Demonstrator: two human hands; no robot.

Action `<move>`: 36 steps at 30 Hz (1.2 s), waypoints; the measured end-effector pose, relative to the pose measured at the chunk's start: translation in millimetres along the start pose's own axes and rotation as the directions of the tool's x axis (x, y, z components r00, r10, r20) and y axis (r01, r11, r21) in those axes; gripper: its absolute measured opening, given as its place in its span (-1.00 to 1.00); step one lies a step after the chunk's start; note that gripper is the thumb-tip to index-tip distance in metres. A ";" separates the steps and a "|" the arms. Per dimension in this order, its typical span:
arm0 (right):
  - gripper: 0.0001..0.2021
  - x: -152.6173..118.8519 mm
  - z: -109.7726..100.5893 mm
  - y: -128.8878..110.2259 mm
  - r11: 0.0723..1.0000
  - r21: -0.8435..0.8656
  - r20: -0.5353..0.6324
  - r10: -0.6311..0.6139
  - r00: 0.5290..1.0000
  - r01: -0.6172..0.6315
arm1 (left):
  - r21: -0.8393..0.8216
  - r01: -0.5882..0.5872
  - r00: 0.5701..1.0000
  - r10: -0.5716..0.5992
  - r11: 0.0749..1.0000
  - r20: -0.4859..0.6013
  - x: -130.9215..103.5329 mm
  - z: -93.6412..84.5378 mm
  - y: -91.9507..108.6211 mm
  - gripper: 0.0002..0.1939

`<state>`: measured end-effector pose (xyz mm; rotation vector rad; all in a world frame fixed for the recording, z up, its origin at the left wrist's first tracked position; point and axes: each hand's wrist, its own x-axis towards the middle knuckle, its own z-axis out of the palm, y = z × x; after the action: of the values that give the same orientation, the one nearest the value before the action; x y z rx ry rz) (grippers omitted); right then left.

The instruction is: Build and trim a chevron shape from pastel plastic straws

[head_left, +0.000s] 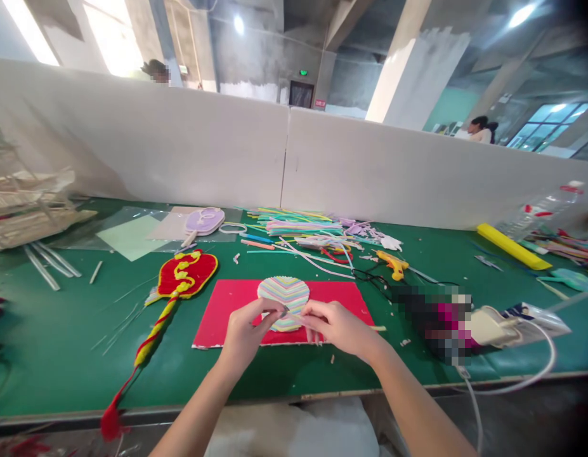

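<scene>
A round piece made of pastel striped rows (283, 289), like chenille stems laid side by side in chevrons, lies on a red board (217, 317). My left hand (250, 327) is over its lower left part, thumb and forefinger pinched together at a small dark bit I cannot make out. From the other side my right hand (339, 327) comes in, its fingertips closed near the lower right edge of the piece; what they hold is too small to tell. The two sets of fingertips are close but apart. A pale yellow stem end (379, 328) pokes out beyond the board's right edge.
Left of the board lies a red and yellow fan (186, 273) with a tassel. Behind are a purple fan (204, 221) and a pile of pastel stems (298, 225). A yellow glue gun (393, 264), cables and a phone-like device stand right. A white partition (179, 139) closes the back.
</scene>
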<state>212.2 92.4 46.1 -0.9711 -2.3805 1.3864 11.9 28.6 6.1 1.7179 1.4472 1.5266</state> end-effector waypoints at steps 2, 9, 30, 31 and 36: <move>-0.79 2.0 1.5 -0.5 0.998 -0.050 -0.062 -0.036 0.997 0.033 | -0.018 0.065 0.997 -0.066 0.998 -0.036 -0.2 -0.8 -1.9 -0.95; -0.76 10.2 9.9 -5.7 0.997 -0.077 -0.195 -0.039 0.980 0.025 | -0.205 0.327 0.925 -0.357 0.922 -0.129 2.5 0.3 -6.2 -0.88; -0.80 9.3 0.1 8.8 0.988 -0.031 -0.376 -0.151 0.914 0.150 | -0.656 0.664 0.683 -0.648 0.360 0.337 9.7 1.9 -3.5 -0.73; -0.79 9.5 -1.5 9.2 0.987 -0.011 -0.373 -0.153 0.915 0.161 | -0.671 0.674 0.658 -0.665 0.310 0.354 9.3 1.4 -0.5 -0.76; -0.78 11.1 -5.4 8.4 0.984 0.021 -0.353 -0.157 0.922 0.176 | -0.718 0.650 0.639 -0.691 0.251 0.337 8.8 4.1 2.7 -0.77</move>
<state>210.1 106.0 40.5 -0.8919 -2.0961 1.1019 15.4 36.6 11.1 0.3655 0.9875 1.3325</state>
